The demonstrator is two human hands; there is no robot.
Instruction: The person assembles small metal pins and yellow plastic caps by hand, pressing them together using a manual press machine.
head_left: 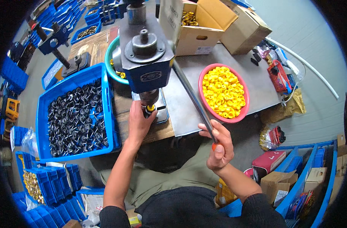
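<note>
A blue arbor press (148, 76) stands in front of me on a wooden bench. Under its ram, my left hand (138, 122) closes its fingers on a small black part with a yellow cap (150, 108), partly hidden by the ram and fingers. My right hand (220, 147) grips the long dark press lever (192, 95) near its orange-red tip, with the index finger lying along it. Right of the lever, a pink bowl (247, 106) is full of yellow caps (223, 91). Left of the press, a blue crate (40, 138) holds many black parts with metal pins (78, 117).
Behind the press sits a teal bowl (109, 62). Open cardboard boxes (204, 38) stand at the back. Another small press (53, 41) is at the far left. Stacked blue bins (55, 178) fill the lower left; a blue rack (299, 178) with boxes stands lower right.
</note>
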